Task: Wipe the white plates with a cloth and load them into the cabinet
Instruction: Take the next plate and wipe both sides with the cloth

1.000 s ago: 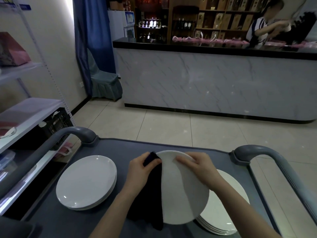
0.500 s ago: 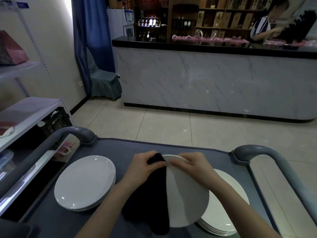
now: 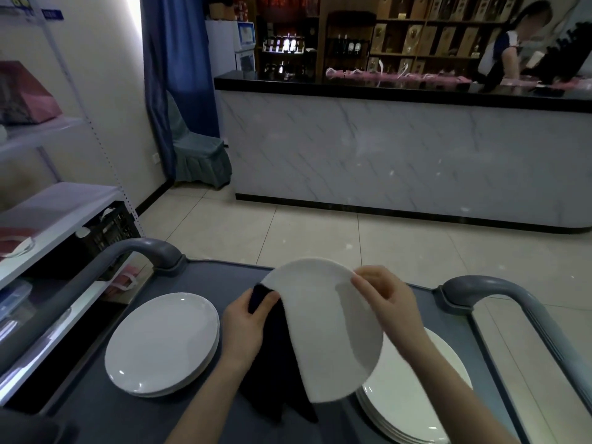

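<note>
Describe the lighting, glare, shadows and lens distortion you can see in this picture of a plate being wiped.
Head view: dim overall, yet the wall beside the blue curtain is blown out; highlights glint on the left plate stack; the right hand shadows the held plate; the dark cloth shows no detail; the wide lens slants the shelf post.

Left hand [image 3: 246, 318] curled in a grip, knuckles up — right hand [image 3: 384, 296] slightly higher, pinching.
</note>
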Demonstrator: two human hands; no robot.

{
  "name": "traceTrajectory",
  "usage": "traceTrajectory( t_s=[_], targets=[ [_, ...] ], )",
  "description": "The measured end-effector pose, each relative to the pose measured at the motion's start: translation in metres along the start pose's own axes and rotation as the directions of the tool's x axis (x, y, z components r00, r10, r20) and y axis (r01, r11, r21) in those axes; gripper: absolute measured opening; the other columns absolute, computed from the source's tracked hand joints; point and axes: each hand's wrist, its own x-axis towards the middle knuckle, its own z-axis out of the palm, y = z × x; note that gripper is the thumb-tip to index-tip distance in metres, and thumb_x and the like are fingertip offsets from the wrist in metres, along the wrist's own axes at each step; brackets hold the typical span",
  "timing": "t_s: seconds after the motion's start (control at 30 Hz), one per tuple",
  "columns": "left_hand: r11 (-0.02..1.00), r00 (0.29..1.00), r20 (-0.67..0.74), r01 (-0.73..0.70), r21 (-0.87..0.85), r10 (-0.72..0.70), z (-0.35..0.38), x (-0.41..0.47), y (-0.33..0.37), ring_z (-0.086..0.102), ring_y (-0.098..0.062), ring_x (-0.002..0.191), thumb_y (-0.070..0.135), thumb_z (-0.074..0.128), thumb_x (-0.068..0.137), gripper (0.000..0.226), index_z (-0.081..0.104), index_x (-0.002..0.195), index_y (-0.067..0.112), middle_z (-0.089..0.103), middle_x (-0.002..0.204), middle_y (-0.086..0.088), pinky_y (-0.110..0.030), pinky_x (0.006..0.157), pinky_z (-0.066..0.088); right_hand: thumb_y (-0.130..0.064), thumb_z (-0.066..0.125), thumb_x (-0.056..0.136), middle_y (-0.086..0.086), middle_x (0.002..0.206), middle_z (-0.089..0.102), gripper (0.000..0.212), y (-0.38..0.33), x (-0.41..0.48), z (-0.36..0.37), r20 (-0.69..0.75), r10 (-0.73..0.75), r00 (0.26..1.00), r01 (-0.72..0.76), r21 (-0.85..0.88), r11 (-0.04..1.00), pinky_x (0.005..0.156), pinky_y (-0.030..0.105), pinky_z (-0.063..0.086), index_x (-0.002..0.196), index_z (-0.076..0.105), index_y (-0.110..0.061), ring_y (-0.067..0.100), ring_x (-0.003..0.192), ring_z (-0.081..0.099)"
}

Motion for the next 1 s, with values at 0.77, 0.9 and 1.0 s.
traceTrajectory(
  t_s=[0.77,0.9,1.0],
  targets=[
    [0.967,0.937,0.316,-0.205,0.153,0.148,0.006,0.006,0.004,0.049,0.004,0.057,0.026,0.073,0.086,0.022,0.062,0.068,0.026,0.061,0.061,0.014,-0.015,0.056,0.039,-0.037,0.065,0.092,-0.012,0.057,0.057,0.028,0.008,-0.008,0.009,0.238,0.046,0.970,0.005,-0.211,0.978,0.052,0.013,0.036,0.065,0.064,-0.029,-0.002,0.054,0.048],
    [0.979,0.941,0.313,-0.173,0.112,0.130,0.009,0.012,0.008,0.051,0.003,0.058,0.026,0.072,0.087,0.017,0.065,0.072,0.028,0.062,0.062,0.015,-0.013,0.056,0.040,-0.037,0.066,0.091,-0.012,0.055,0.049,0.033,0.006,-0.005,0.009,0.186,0.022,0.982,0.012,-0.181,0.983,0.052,0.017,0.032,0.064,0.061,-0.019,0.003,0.054,0.043],
    [0.998,0.992,0.121,0.031,-0.056,-0.024,0.008,0.004,-0.004,0.067,-0.006,0.074,0.032,0.066,0.091,0.011,0.071,0.081,0.033,0.074,0.079,0.011,-0.025,0.072,0.052,-0.037,0.066,0.091,-0.009,0.057,0.049,0.037,0.013,-0.011,0.014,-0.098,0.129,0.987,-0.118,0.113,0.987,0.051,0.018,0.036,0.068,0.060,-0.008,0.008,0.054,0.043]
  ],
)
